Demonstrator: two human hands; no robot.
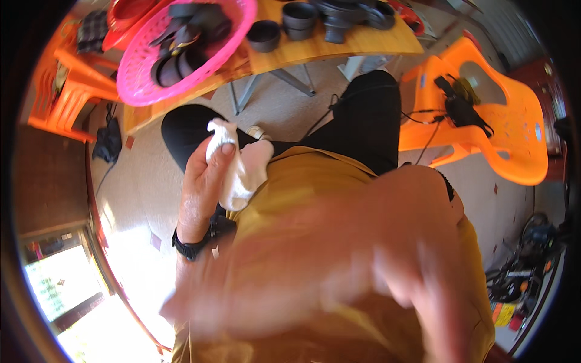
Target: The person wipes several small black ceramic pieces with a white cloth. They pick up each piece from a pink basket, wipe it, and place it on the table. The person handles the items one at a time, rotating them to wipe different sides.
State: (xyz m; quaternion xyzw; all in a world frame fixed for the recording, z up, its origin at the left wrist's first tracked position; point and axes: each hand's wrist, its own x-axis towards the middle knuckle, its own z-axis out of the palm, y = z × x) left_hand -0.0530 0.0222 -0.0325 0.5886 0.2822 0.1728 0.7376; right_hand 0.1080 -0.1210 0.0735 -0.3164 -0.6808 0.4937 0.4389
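Observation:
My left hand [206,181] grips a crumpled white knitted fabric piece [236,186] in front of my left thigh, with the thumb pressed on its ribbed upper part. Its folds hide whether this is a glove. A black band circles that wrist. Large and blurred, close to the camera, my right hand [327,258] stretches across my mustard-coloured top [317,177]. Its fingers point left and a digit spreads down at the lower right. Nothing shows in its grasp. Beyond my knees is a wooden table [281,61].
A pink plastic basket [136,86] of dark parts sits on the table's left. Dark cups [264,36] and other dark parts [349,16] stand beside it. An orange plastic chair [513,118] on the right holds a black corded item [465,111]. Another orange chair [75,100] stands left.

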